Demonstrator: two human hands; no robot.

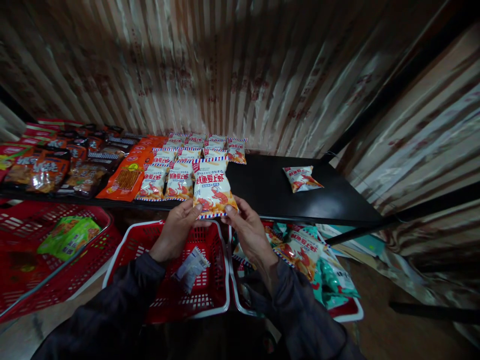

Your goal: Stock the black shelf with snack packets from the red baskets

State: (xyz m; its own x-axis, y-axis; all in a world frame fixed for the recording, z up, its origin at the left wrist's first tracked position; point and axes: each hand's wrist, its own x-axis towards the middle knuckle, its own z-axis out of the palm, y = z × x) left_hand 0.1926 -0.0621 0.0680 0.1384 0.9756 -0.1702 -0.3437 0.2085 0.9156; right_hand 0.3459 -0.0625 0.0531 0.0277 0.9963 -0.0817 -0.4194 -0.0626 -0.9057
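Note:
Between both hands is a white and orange snack bag (213, 189) with shrimp pictures and a striped edge. My left hand (177, 227) pinches its lower left corner, and my right hand (249, 230) pinches the lower right corner. The bag is at the front edge of the black shelf (258, 185), just right of rows of matching bags (180, 181). One more such bag (302, 178) lies alone farther right on the shelf.
Orange packets (127, 175) and dark snack packs (48, 170) fill the shelf's left. Below stand a red basket (168, 314) with one packet inside, a basket of snack bags (350, 315) at right, and another red basket (108, 235) at left. Corrugated sheeting rises behind.

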